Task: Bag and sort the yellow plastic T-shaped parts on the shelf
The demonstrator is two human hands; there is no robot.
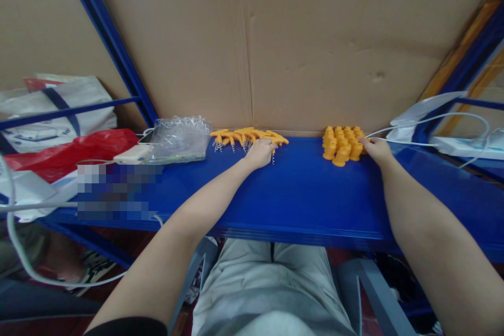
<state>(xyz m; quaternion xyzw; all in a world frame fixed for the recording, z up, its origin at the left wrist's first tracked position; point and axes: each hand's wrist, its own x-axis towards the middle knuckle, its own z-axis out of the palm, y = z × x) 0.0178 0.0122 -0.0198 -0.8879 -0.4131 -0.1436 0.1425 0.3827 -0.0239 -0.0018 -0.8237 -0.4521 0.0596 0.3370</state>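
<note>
Along the back of the blue table lies a row of orange corkscrews [232, 136] with T-shaped handles and thin metal spirals. At the right end of that row, my left hand [262, 153] is closed on a corkscrew handle, and a spiral hangs below its fingers. Farther right, several orange plastic sleeves [340, 146] with flared rims stand upright in a tight group. My right hand [378, 150] reaches that group's right edge, its thumb and fingers pinched around a sleeve there. The hand itself partly hides this grip.
A cardboard wall [283, 47] rises behind the blue table [291, 194]. Left of the corkscrews are a clear plastic bag [183, 136], a red bag [98, 152] and a white tote [79, 105]. White cables [425, 118] run beside the blue frame at right.
</note>
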